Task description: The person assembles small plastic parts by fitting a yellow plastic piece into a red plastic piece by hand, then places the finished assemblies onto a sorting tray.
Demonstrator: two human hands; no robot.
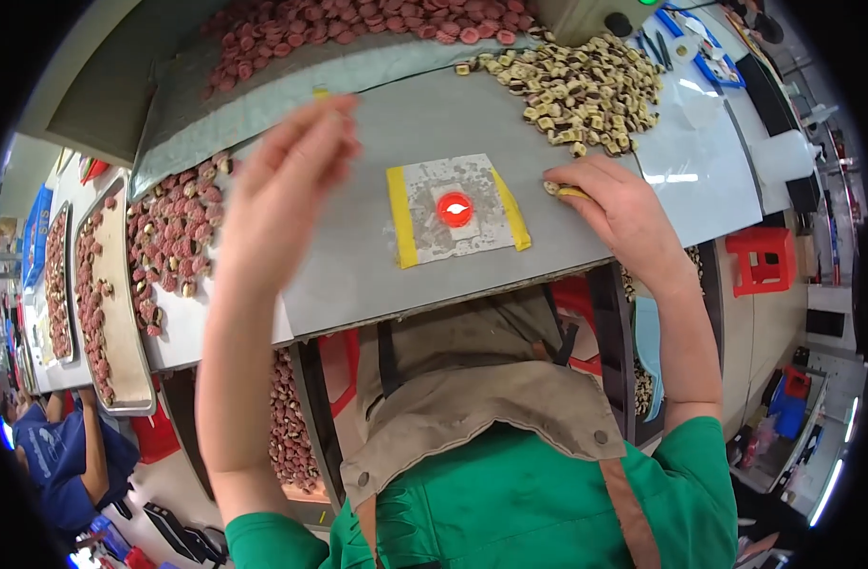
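In front of me a grey-white square plate (439, 171) lies on the table, with yellow tape along two sides. A round red piece with a bright white centre (456, 209) sits at its middle. To the right of the plate, my right hand (619, 204) rests low over the table, fingers closed on a small cream-and-dark piece (551, 188). A yellow strip (575, 192) shows by its fingers. My left hand (296, 175) is raised at the left, blurred, with fingers drawn together. What they hold, if anything, cannot be made out.
A heap of cream-and-dark pieces (590, 90) lies at the far right, pink shell-shaped pieces (358, 21) at the back. Pink-and-cream pieces (178, 232) lie on the left, beside metal trays (130, 379). A white bottle (783, 157) and red stool (762, 258) are rightward; a person (69, 441) is lower left.
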